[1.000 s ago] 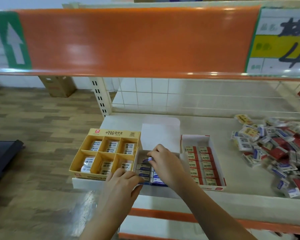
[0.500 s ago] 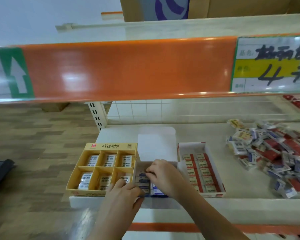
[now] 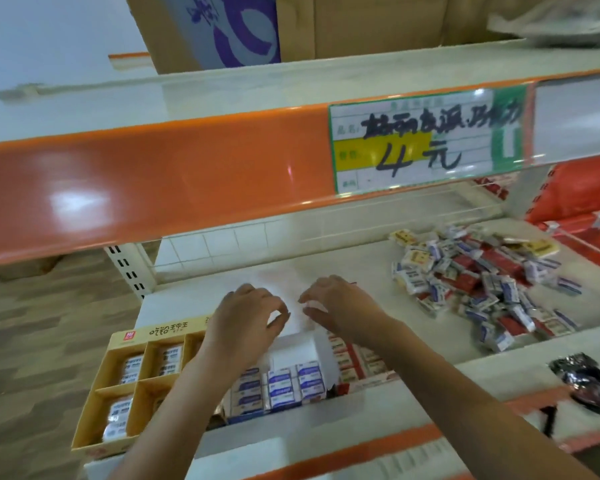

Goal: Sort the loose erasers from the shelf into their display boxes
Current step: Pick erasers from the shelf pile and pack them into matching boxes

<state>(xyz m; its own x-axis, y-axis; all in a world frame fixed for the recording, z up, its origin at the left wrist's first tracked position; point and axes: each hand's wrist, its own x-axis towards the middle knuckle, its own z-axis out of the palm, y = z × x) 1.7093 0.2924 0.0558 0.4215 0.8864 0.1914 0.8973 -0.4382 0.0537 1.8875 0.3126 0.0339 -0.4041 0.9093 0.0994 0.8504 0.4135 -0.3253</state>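
Observation:
A pile of loose erasers [image 3: 482, 282] in blue, red and yellow wrappers lies on the shelf at the right. Three display boxes stand at the shelf's front. The yellow box [image 3: 129, 339] at the left has compartments with wrapped erasers. The white middle box [image 3: 293, 346] holds rows of blue-labelled erasers [image 3: 291, 379]. The red-trimmed box [image 3: 355, 362] beside it holds red-labelled erasers. My left hand [image 3: 246, 317] and my right hand [image 3: 336, 303] hover above the back of the white box. Each hand's curled fingers pinch that box's blurred upright white lid flap [image 3: 291, 296].
The upper shelf's orange front edge [image 3: 153, 181] hangs low over the work area, with a handwritten price tag [image 3: 426, 140]. A cardboard carton [image 3: 361, 22] stands on that shelf. A black crumpled object [image 3: 579, 379] lies on the front ledge at the right. Red packages [image 3: 579, 195] sit beyond the pile.
Both hands have risen from the blue erasers in the white box to its lid flap. The view has tilted up and swung to the right.

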